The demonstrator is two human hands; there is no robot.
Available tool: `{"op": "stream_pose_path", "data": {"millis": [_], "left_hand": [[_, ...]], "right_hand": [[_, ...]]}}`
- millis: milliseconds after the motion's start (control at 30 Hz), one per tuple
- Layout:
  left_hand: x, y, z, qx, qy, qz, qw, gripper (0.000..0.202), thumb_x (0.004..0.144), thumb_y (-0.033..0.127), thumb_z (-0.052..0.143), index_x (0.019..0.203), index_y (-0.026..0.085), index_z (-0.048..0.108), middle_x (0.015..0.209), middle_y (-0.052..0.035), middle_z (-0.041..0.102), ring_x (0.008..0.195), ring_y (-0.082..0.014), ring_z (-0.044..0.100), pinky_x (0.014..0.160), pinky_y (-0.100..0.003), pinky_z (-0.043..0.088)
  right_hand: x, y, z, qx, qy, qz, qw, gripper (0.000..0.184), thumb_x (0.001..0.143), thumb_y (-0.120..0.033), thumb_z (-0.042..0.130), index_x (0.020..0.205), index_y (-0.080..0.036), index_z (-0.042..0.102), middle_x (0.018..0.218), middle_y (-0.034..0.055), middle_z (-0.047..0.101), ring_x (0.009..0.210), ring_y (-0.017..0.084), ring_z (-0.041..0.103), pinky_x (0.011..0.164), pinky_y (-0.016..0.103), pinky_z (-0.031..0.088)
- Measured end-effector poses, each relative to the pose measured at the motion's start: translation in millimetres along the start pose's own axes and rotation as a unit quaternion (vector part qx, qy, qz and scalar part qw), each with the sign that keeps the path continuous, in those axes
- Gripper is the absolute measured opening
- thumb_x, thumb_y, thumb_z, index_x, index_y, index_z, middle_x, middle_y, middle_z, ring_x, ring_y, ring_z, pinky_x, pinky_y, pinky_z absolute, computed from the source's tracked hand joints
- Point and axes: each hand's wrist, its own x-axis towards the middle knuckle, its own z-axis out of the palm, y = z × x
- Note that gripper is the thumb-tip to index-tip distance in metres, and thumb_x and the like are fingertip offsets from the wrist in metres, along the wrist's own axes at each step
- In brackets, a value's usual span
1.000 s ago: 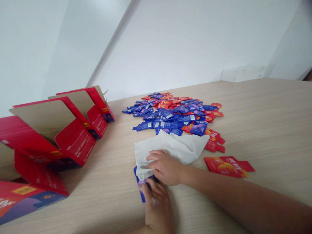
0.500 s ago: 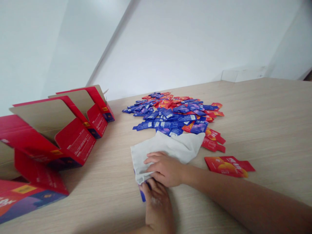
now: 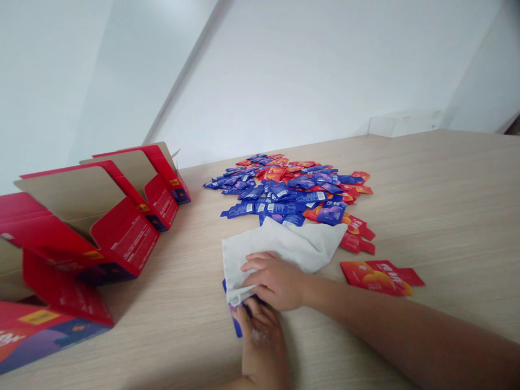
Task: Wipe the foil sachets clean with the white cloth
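A white cloth [image 3: 292,241] is spread over a blue-and-purple packet [image 3: 239,326], hiding most of it; a strip of the packet shows along the cloth's left edge. My right hand [image 3: 276,281] presses on the cloth, its fingers slightly bent and pointing left. Just below it, my left hand [image 3: 260,330] has its fingers curled onto the packet at the cloth's lower corner, holding it against the table. The fingertips of the left hand are partly hidden. To the right of my right wrist lies a red-orange packet [image 3: 379,277].
Behind the cloth spreads a heap of blue and red packets [image 3: 280,192]. Several open red cartons [image 3: 122,233] stand in a row on the left. A white wall [image 3: 325,70] rises at the back of the wooden table [image 3: 455,216], with a white box-like object [image 3: 402,124] against it.
The cloth has shifted slightly to the right, showing a bit more of the packet's left edge. Both hands are nearly where they were.
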Motion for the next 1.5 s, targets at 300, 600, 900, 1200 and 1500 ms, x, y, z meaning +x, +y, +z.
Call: {"op": "stream_pose_path", "data": {"millis": [300,600,900,1200,1500], "left_hand": [[2,3,8.5,0.005,0.002,0.013,1.0,0.038,0.079,0.005,0.043,0.11,-0.001,0.065,0.108,-0.0262,0.068,0.099,-0.0297,0.066,0.097,-0.048,0.045],[-2,0,5.3,0.041,0.012,0.02,0.999,0.037,0.079,0.006,0.042,0.106,0.002,0.068,0.105,-0.0243,0.07,0.093,-0.0288,0.069,0.097,-0.048,0.045],[2,1,-2.8,0.02,0.007,-0.009,1.0,0.039,0.078,0.003,0.042,0.107,0.002,0.067,0.106,-0.0242,0.07,0.097,-0.0292,0.067,0.098,-0.05,0.044],[1,2,-0.4,0.035,-0.006,0.001,0.999,0.037,0.08,0.006,0.043,0.107,0.003,0.067,0.107,-0.0227,0.07,0.097,-0.0284,0.067,0.099,-0.048,0.043],[0,1,5.0,0.04,0.001,0.006,0.999,0.037,0.078,0.006,0.044,0.107,0.004,0.068,0.107,-0.0222,0.07,0.094,-0.0282,0.068,0.098,-0.048,0.043]], "right_hand": [[0,0,-1,-0.004,-0.004,-0.013,1.0,0.025,0.088,-0.021,0.05,0.102,-0.023,0.07,0.127,0.0046,0.06,0.128,0.023,0.042,0.106,0.042,0.03],[1,-1,1,-0.026,0.005,0.048,0.999,0.029,0.089,-0.023,0.047,0.107,-0.024,0.07,0.128,0.0058,0.059,0.129,0.024,0.041,0.105,0.046,0.031],[-1,0,-2,0.005,-0.016,-0.034,0.999,0.026,0.087,-0.022,0.05,0.103,-0.024,0.07,0.129,0.0039,0.059,0.131,0.022,0.04,0.108,0.042,0.03],[0,0,2,-0.024,0.008,0.039,0.999,0.027,0.089,-0.024,0.049,0.107,-0.023,0.069,0.127,0.0057,0.059,0.128,0.025,0.041,0.105,0.046,0.031],[-1,1,-1,-0.008,-0.009,-0.013,1.0,0.029,0.088,-0.024,0.049,0.109,-0.026,0.069,0.13,0.0045,0.057,0.13,0.024,0.04,0.107,0.044,0.029]]}}
